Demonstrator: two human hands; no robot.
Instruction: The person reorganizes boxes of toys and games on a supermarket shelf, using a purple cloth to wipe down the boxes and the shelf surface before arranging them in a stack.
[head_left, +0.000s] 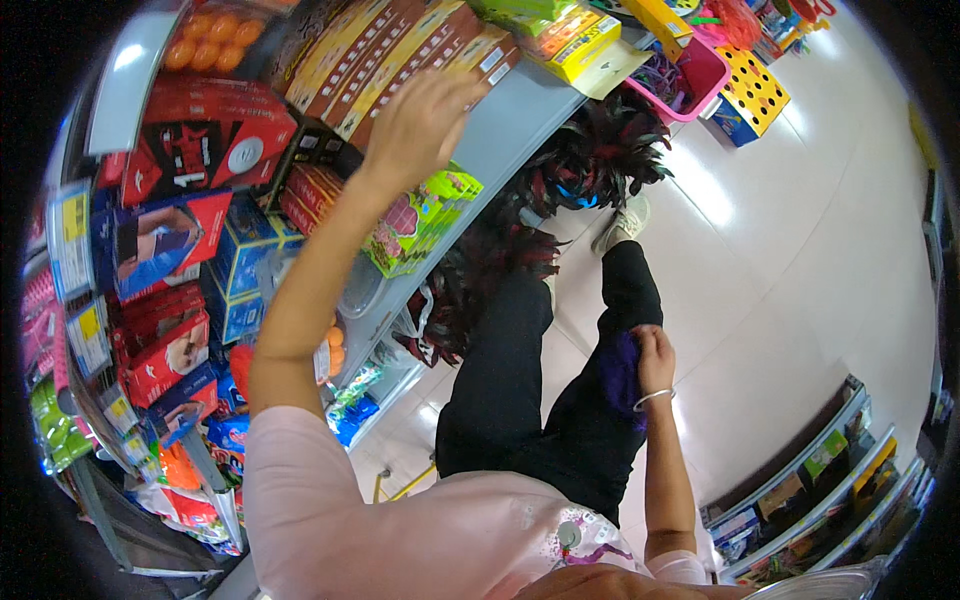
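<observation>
My left hand (420, 131), blurred, reaches over the shelf in front of a stack of brown and yellow boxes (375, 67). Its thumb and fingers look apart, and no object shows in it; whether it touches the boxes I cannot tell. Below that hand, several green printed boxes (424, 217) stand near the shelf's front edge. My right hand (657, 358) is closed on a bunched purple cloth-like thing (621, 375) beside my thigh. A bracelet circles that wrist.
Feather dusters (592, 150) hang or lie along the grey shelf (517, 112). A pink basket (690, 82) and a yellow dotted box (754, 90) stand ahead on the tiled floor (780, 225). Red packaged goods (210, 142) fill the left side. A low rack (810, 480) stands at the right.
</observation>
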